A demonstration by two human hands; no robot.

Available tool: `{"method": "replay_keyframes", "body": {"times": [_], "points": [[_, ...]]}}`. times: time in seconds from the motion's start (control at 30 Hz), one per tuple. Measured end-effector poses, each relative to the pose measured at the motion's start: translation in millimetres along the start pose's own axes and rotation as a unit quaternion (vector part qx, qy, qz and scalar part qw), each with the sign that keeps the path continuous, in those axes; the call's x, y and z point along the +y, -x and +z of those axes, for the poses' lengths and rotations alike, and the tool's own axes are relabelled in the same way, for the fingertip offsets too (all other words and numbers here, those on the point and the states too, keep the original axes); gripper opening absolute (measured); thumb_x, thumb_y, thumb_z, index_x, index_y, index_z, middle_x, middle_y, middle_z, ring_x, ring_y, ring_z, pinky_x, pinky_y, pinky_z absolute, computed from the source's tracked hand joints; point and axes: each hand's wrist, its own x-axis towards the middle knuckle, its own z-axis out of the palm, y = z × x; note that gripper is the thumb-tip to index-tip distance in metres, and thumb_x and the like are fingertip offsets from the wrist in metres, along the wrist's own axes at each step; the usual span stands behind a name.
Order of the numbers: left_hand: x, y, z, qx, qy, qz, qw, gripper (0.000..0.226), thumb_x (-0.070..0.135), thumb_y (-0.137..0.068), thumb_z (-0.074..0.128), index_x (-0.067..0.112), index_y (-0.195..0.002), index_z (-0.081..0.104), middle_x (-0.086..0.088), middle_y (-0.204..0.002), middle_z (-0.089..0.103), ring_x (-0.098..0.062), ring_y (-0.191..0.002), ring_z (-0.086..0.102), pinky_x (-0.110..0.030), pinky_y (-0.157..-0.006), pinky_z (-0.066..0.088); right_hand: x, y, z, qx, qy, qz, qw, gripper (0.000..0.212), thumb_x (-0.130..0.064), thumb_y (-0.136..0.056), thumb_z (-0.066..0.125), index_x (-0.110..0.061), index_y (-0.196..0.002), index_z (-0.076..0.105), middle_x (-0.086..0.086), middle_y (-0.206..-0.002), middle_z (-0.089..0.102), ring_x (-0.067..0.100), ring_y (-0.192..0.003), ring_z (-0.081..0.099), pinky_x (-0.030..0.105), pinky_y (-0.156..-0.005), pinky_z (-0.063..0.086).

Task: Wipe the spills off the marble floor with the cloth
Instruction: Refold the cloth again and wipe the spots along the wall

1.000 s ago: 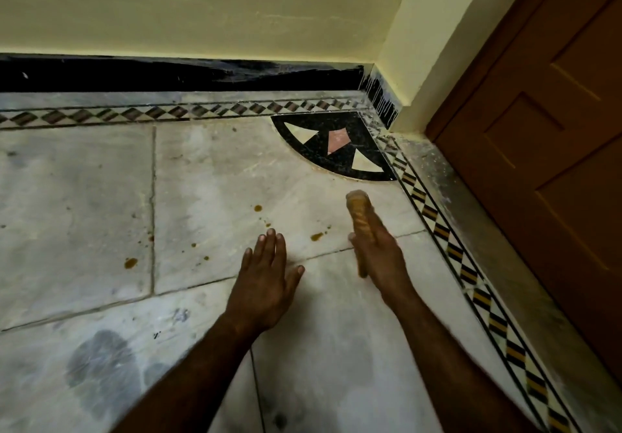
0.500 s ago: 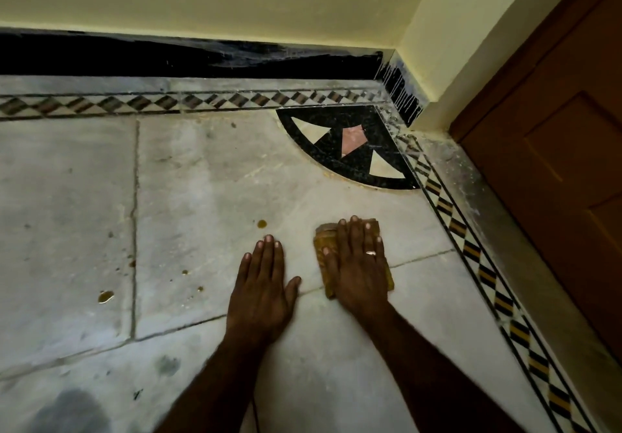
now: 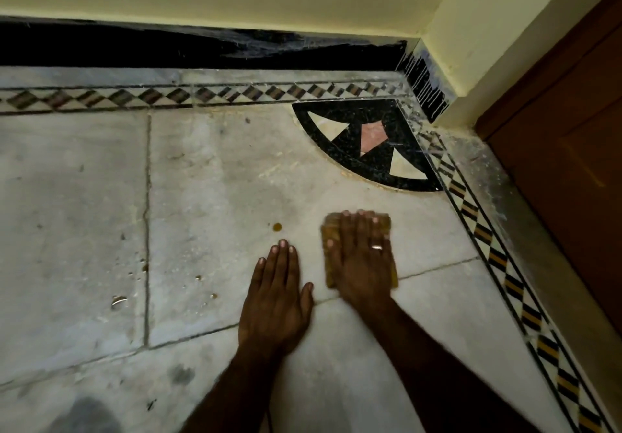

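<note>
Head view: right hand [image 3: 360, 257] presses the cloth [image 3: 383, 223], left hand [image 3: 276, 298] rests beside it, both grips apart; drops [image 3: 277, 227] left of the cloth lie unwiped.

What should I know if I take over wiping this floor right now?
Right hand: flat, fingers straight, pressing the folded cloth onto the marble floor.
Left hand: flat on the floor beside it, holding nothing.
Done: no drops show on the floor to the right of the cloth.
Left: a brown drop just left of the cloth, then the smaller drops further left, near the slab joint and beyond it.
</note>
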Motion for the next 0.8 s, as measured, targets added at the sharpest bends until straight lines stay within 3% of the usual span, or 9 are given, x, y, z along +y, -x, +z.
{"method": "replay_keyframes", "body": {"times": [0.13, 0.27, 0.33, 0.43, 0.53, 0.6, 0.7, 0.8], "points": [[-2.6, 2.4, 3.2, 0.023, -0.006, -0.011, 1.0, 0.06, 0.034, -0.102, 0.034, -0.003, -0.149, 0.041, -0.022, -0.158, 0.036, -0.035, -0.147, 0.036, -0.051, -0.119, 0.03, 2.0, 48.7, 0.8, 0.021, 0.023, -0.155, 0.987, 0.062, -0.045, -0.108, 0.028, -0.018, -0.163, 0.018, 0.017, -0.165, 0.031, 0.038, -0.154, 0.025, 0.059, -0.12, 0.031], [-8.9, 1.2, -2.7, 0.03, -0.017, -0.022, 0.999, 0.062, 0.038, -0.101, 0.038, -0.003, -0.147, 0.045, -0.022, -0.156, 0.04, -0.034, -0.145, 0.04, -0.051, -0.118, 0.03, 7.3, 28.5, 4.9, 0.014, -0.011, -0.023, 1.0, 0.064, -0.049, -0.105, 0.027, -0.021, -0.162, 0.024, 0.017, -0.165, 0.031, 0.038, -0.153, 0.03, 0.059, -0.116, 0.035], [-10.8, -0.2, -5.0, 0.032, -0.016, -0.033, 0.999, 0.063, 0.039, -0.102, 0.038, -0.003, -0.148, 0.043, -0.022, -0.157, 0.039, -0.034, -0.146, 0.038, -0.05, -0.119, 0.029, -17.7, -15.1, 7.7, 0.007, -0.04, -0.002, 0.999, 0.065, -0.051, -0.104, 0.021, -0.022, -0.162, 0.019, 0.019, -0.164, 0.032, 0.041, -0.153, 0.027, 0.061, -0.118, 0.03], [-16.7, 4.6, -8.8, 0.041, -0.024, -0.043, 0.998, 0.063, 0.037, -0.103, 0.036, -0.004, -0.15, 0.038, -0.023, -0.159, 0.034, -0.034, -0.15, 0.031, -0.049, -0.121, 0.026, -61.9, -46.9, 13.0, -0.027, -0.046, -0.093, 0.994, 0.064, -0.051, -0.106, 0.008, -0.024, -0.163, 0.01, 0.019, -0.168, 0.02, 0.043, -0.156, 0.013, 0.064, -0.124, 0.014], [-24.6, 17.9, -14.4, 0.053, -0.034, -0.05, 0.997, 0.062, 0.035, -0.103, 0.033, -0.005, -0.15, 0.036, -0.024, -0.16, 0.031, -0.036, -0.151, 0.028, -0.051, -0.122, 0.027, -82.0, -11.6, 14.0, 0.019, -0.014, -0.193, 0.981, 0.058, -0.045, -0.11, 0.014, -0.023, -0.162, 0.025, 0.014, -0.167, 0.025, 0.038, -0.156, 0.02, 0.059, -0.124, 0.02], [-28.3, 32.9, -17.7, 0.055, -0.029, -0.039, 0.997, 0.066, 0.04, -0.101, 0.036, -0.004, -0.149, 0.039, -0.023, -0.16, 0.031, -0.035, -0.15, 0.031, -0.051, -0.121, 0.028, -67.5, 20.6, 12.6, 0.026, -0.024, -0.221, 0.975, 0.056, -0.046, -0.109, 0.022, -0.029, -0.162, 0.023, 0.009, -0.169, 0.021, 0.033, -0.156, 0.02, 0.052, -0.124, 0.022], [-34.9, 55.8, -24.2, 0.044, -0.036, -0.049, 0.997, 0.07, 0.046, -0.098, 0.043, -0.002, -0.15, 0.04, -0.02, -0.16, 0.033, -0.033, -0.149, 0.033, -0.048, -0.121, 0.025, -38.6, 26.7, 8.1, 0.006, -0.046, -0.143, 0.989, 0.061, -0.055, -0.105, 0.02, -0.036, -0.163, 0.01, 0.009, -0.17, 0.021, 0.034, -0.157, 0.019, 0.057, -0.121, 0.029], [-42.2, 67.1, -28.9, 0.039, -0.05, -0.081, 0.995, 0.068, 0.042, -0.099, 0.042, -0.002, -0.151, 0.037, -0.02, -0.161, 0.031, -0.032, -0.151, 0.029, -0.046, -0.124, 0.02, -62.2, -18.3, 11.1, -0.003, -0.057, -0.044, 0.997, 0.065, -0.056, -0.102, 0.021, -0.031, -0.162, 0.019, 0.015, -0.167, 0.027, 0.04, -0.155, 0.022, 0.063, -0.119, 0.027]]}}
